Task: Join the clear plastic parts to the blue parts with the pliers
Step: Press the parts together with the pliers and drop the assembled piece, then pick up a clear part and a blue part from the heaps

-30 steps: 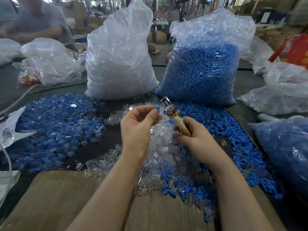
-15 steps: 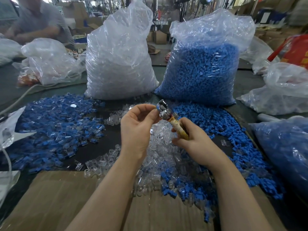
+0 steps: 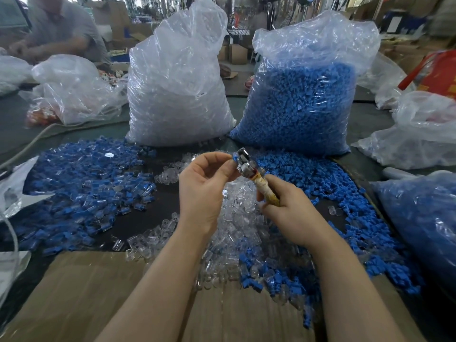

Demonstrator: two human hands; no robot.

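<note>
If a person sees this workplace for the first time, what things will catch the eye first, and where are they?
Two tall plastic sacks stand at the back of the table: the sack of clear parts on the left and the sack of blue parts on the right. In front of them, at the centre, the left hand pinches a small blue part against the head of the pliers, which the right hand grips by the handle.

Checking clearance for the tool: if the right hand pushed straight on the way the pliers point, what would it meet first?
Probably the left hand's fingertips and the blue part pinched at the pliers; depth is unclear.
</note>
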